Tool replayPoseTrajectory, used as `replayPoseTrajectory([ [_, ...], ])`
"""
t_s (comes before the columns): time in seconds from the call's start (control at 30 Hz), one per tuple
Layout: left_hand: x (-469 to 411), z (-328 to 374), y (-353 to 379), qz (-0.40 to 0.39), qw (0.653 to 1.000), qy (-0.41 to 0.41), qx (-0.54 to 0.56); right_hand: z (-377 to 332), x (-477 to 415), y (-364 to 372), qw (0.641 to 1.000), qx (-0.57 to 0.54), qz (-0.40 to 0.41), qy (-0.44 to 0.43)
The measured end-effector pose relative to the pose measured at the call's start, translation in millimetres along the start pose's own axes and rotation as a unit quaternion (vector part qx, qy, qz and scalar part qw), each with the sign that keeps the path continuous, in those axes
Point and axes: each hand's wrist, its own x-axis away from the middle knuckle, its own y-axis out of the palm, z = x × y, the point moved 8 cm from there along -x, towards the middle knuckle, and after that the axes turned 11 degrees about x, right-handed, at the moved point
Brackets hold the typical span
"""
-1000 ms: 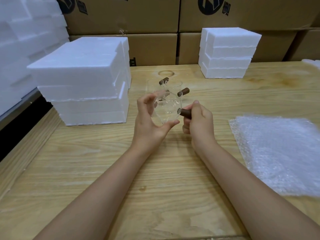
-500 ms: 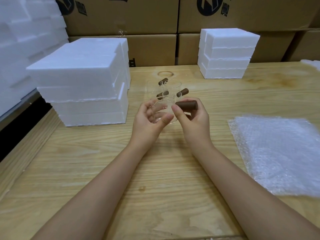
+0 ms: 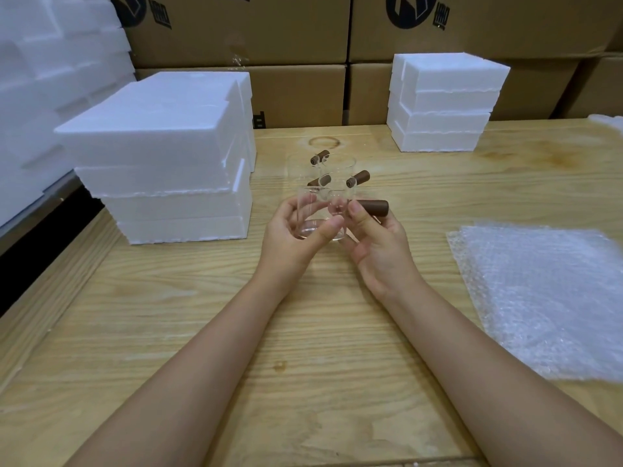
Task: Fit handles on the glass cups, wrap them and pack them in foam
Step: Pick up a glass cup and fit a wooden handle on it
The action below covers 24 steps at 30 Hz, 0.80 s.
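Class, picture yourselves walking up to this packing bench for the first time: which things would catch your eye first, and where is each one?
At the centre, the left hand holds a clear glass cup while the right hand pinches a brown handle at the cup's side, over the wooden table. A tall foam stack stands to the left, and a sheet of bubble wrap lies on the right.

Dark logo marks [image 3: 406,11] on the cardboard boxes [image 3: 296,92] are cropped, nothing readable.
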Motion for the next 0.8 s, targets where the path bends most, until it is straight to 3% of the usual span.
replayPoseTrajectory([
  [0.13, 2, 2, 1, 0.003, 0.999, 0.016, -0.048, 4, -4, -1, 0.999, -0.025, -0.015, 0.035],
  [0.4, 9, 17, 12, -0.02, 0.986, 0.08, -0.144, 20, -5, -6, 0.99, -0.054, 0.028, 0.124],
  [0.8, 9, 21, 15, -0.056, 0.967, 0.149, -0.198, 14, -10, -10, 0.988, -0.114, 0.04, 0.098],
])
